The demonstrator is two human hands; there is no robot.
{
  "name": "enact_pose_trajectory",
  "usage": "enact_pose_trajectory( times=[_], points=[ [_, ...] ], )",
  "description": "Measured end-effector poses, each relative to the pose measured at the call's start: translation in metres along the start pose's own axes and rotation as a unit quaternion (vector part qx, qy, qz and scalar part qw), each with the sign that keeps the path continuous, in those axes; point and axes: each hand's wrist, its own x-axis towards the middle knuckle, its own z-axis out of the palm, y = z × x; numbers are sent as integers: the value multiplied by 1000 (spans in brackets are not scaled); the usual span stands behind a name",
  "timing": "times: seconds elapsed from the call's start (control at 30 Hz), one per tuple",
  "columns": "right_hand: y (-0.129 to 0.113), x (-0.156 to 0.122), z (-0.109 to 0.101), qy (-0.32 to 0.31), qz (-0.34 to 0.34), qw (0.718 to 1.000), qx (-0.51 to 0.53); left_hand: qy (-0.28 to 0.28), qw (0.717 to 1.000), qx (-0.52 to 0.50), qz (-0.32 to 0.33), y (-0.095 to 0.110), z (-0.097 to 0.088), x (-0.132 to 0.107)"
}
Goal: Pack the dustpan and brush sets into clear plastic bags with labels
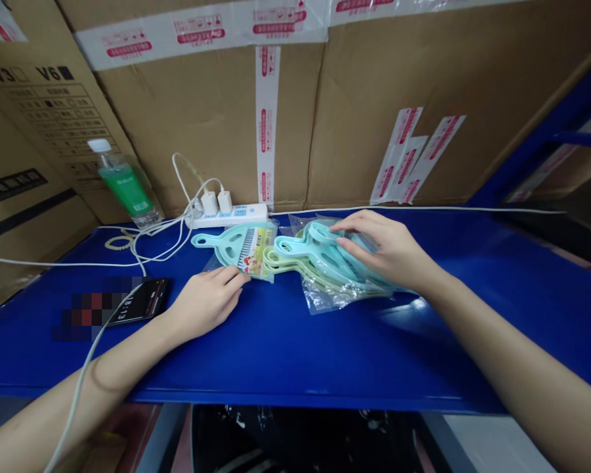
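A light blue dustpan and brush set point(231, 244) with a printed card lies in a clear bag on the blue table. My left hand point(214, 297) is closed at the near edge of this bag, fingers together and fingertips on the plastic. To its right is a pile of bagged dustpan sets, pale green ones point(295, 264) under light blue ones point(315, 253). My right hand point(381, 246) reaches over the pile from the right, thumb and fingers curled on the top blue dustpan set. The hand hides part of that set.
A white power strip point(249, 214) with plugged-in chargers and loose cables stands behind the sets. A green-labelled bottle point(128, 187) is at the back left, a phone point(145, 301) at the left. Large cardboard boxes point(201, 118) wall off the back. One cable point(81, 387) crosses my left forearm.
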Motion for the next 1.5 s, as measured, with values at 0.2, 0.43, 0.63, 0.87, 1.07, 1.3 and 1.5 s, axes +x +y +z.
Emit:
enact_pose_trajectory(
  times=[0.2,0.43,0.63,0.87,1.07,1.3,1.5],
  points=[
    [-4,5,-4,-45,-24,998,-29,-19,1000,-6,7,1,0,1],
    [-34,24,-18,-95,-61,991,-76,-23,999,-41,2,0,0,0],
    [-43,23,-3,7,-146,983,-111,-24,998,-58,-10,-1,-1,1],
    [-43,7,10,-7,-171,975,-139,-37,997,-63,-27,-4,-2,1],
    [-39,7,9,30,-153,980,-128,-34,996,-70,-31,-7,-2,0],
    [-29,9,-2,45,-90,986,-132,-44,996,-74,-28,-8,-2,0],
    [-27,9,-3,50,-75,987,-131,-51,996,-64,-27,-7,-4,0]
  ],
)
